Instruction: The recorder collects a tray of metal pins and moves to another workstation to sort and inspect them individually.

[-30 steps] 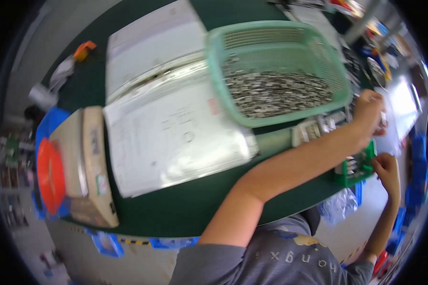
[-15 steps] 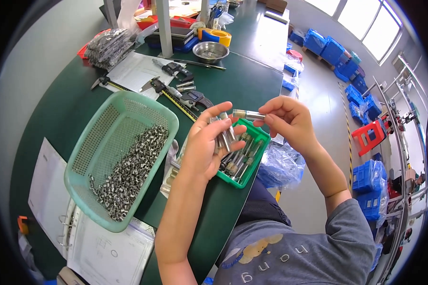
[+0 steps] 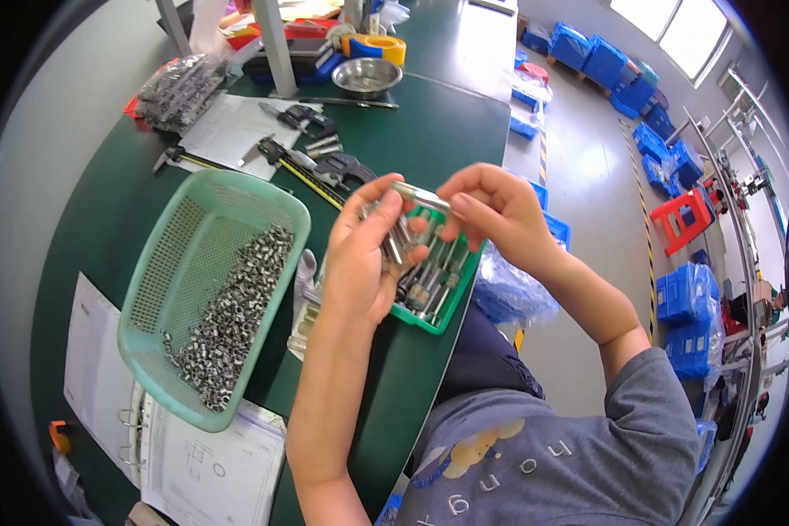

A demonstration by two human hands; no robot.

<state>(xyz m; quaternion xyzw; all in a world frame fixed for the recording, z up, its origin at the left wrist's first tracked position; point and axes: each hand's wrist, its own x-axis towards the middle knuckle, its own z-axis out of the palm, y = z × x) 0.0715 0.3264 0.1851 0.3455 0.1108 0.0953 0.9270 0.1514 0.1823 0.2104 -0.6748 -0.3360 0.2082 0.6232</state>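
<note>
Between my two hands, above the small green box (image 3: 430,326), is a slim shiny metal rod (image 3: 421,198). My left hand (image 3: 364,254) pinches one end of it between thumb and index finger. Several more short metal rods (image 3: 399,235) lie across the same palm under the curled fingers. My right hand (image 3: 498,215) has its thumb and fingertips closed at the rod's other end. Inside the green box, partly hidden by my left hand, lie several metal rods with darker ends (image 3: 437,279).
Left of my forearm stands a pale green basket (image 3: 162,263) heaped with small metal rings (image 3: 237,316). Beyond are calipers (image 3: 302,171), a micrometer (image 3: 342,167), a steel bowl (image 3: 366,77) and yellow tape (image 3: 374,48). An open ring binder (image 3: 206,460) lies nearby. Blue crates (image 3: 684,324) line the floor at right.
The metal rod has come over to my left hand, whose thumb and index finger now pinch one end. My right hand has shifted left with it. The whole view has shifted slightly.
</note>
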